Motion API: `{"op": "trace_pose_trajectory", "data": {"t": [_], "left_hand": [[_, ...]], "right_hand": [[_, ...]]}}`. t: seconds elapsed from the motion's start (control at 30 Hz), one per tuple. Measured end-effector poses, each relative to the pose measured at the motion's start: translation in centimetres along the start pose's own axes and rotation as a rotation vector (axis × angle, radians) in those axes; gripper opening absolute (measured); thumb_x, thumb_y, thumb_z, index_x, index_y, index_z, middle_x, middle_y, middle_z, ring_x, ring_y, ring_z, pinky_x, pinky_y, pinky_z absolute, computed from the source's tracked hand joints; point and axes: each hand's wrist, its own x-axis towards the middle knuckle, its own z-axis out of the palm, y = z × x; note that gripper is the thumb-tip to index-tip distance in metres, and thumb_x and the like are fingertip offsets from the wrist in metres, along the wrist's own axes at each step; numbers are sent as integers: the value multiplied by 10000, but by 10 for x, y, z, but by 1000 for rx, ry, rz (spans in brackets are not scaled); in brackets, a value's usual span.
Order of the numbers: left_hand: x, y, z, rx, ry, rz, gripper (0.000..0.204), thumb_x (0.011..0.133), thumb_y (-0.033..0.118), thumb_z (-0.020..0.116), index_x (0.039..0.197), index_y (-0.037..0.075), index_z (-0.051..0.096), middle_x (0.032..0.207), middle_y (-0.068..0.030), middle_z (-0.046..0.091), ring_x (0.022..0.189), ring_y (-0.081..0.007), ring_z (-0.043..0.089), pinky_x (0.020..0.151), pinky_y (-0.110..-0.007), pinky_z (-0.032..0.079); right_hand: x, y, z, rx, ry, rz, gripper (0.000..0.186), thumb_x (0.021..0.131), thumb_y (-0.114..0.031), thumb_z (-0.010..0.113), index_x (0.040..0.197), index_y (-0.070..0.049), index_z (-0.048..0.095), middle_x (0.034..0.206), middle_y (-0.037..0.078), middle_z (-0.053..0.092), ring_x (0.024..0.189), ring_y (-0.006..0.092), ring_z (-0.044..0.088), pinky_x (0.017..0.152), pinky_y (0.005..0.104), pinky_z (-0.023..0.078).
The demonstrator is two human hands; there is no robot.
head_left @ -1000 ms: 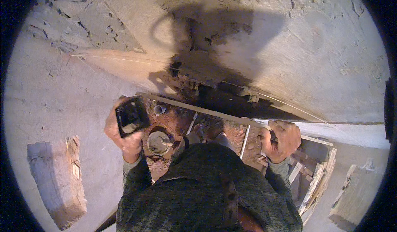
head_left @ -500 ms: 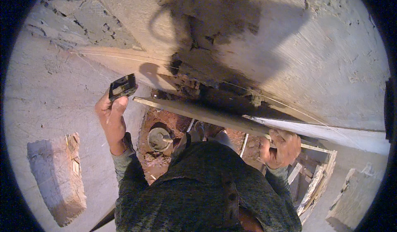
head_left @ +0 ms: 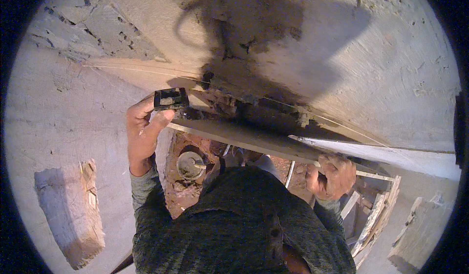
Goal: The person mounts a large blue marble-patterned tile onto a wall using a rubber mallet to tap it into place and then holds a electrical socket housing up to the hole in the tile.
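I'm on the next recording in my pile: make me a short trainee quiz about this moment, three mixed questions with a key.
1. Fill in the blank: The right hand grips a long, flat ____.

2. True or false: The left hand is empty.

3. Multiple choice: In the picture, where is the round bucket relative to the slatted wooden frame?
A) To its left
B) To its right
C) Inside it

Key:
1. board
2. False: it holds a small black rectangular object.
3. A
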Motion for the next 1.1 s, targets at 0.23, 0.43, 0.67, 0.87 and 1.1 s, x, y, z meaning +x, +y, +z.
{"op": "trace_pose_trajectory", "data": {"t": [0.23, 0.43, 0.67, 0.87, 1.1], "left_hand": [[3, 3, 7, 25, -50, -11, 234, 810, 143, 681, 976, -21, 702, 930, -73, 691, 856, -143, 611, 797, -283, 468], [6, 0, 9, -18, -103, 27, 216, 808, 128, 682, 958, -26, 700, 917, -74, 689, 846, -137, 603, 784, -278, 469], [7, -2, 10, -7, -124, -33, 164, 806, 59, 666, 938, -31, 702, 849, -52, 686, 750, -98, 593, 654, -243, 475], [4, -6, 11, 19, -99, -10, 152, 807, 42, 650, 927, -37, 699, 809, -46, 683, 688, -83, 583, 607, -236, 480], [9, -6, 11, 75, -150, -32, 144, 809, 41, 629, 901, -52, 688, 806, -61, 689, 691, -84, 591, 613, -242, 486]], "right_hand": [[-4, 5, 3, 14, 29, -25, 261, 721, -234, 759, 923, -89, 678, 796, 68, 614, 635, 247, 574, 568, 357, 414], [-3, 2, 7, 7, 71, -15, 332, 721, -300, 795, 972, -120, 674, 847, 54, 621, 617, 242, 537, 527, 380, 380], [1, 3, 9, -4, 94, -33, 301, 761, -327, 767, 957, -117, 677, 846, 47, 625, 627, 236, 549, 539, 370, 396], [1, -1, 6, 3, 75, -3, 257, 723, -227, 758, 926, -97, 668, 844, 65, 627, 712, 272, 607, 636, 387, 455], [2, 2, 10, -14, 103, -21, 271, 716, -196, 763, 944, -95, 657, 827, 66, 620, 669, 261, 575, 583, 377, 424]]}}
